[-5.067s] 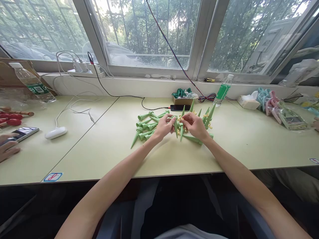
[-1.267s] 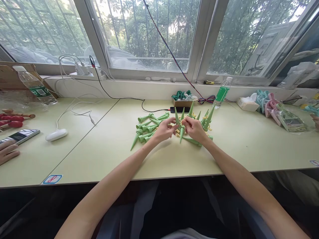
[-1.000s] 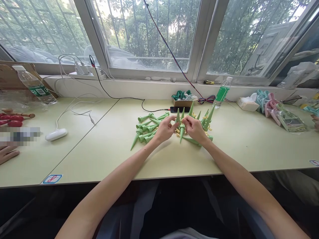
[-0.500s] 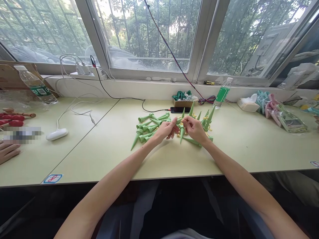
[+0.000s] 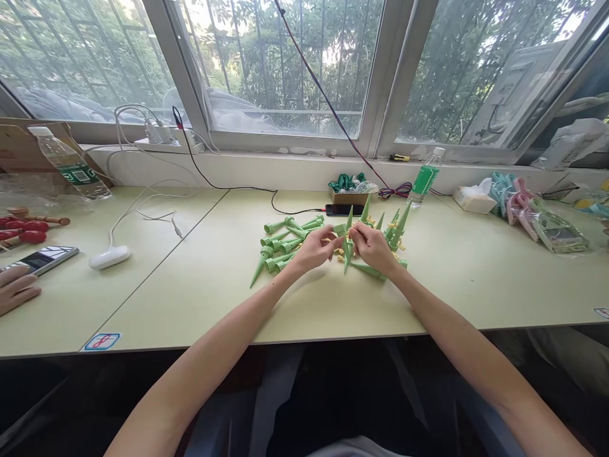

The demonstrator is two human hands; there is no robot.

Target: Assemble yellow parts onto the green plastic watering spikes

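My left hand (image 5: 314,249) is closed, its thumb and fingers round the green ribbed head of a plant watering spike (image 5: 339,229). My right hand (image 5: 374,247) meets it from the other side, thumb and fingertips pinched together; what they pinch is too small and hidden to make out. Left of the hands lies a pile of green watering spikes (image 5: 280,244), most with ribbed heads. Behind and beside my right hand are more green spikes (image 5: 402,225), several pointing upward with small yellow pieces (image 5: 400,246) at their bases. Another spike (image 5: 368,271) lies below my right hand.
At the back are a black phone (image 5: 343,210) on a cable, a small box (image 5: 352,188) and a water bottle (image 5: 424,178). Tissues (image 5: 474,197) and bagged items (image 5: 554,225) are right. Leftward are a white device (image 5: 109,258) and another person's hand (image 5: 16,291) by a phone.
My left fingers have shifted on the spike, lifting and curling so that more of its green head shows. My right hand has moved only slightly, still pinched close by.
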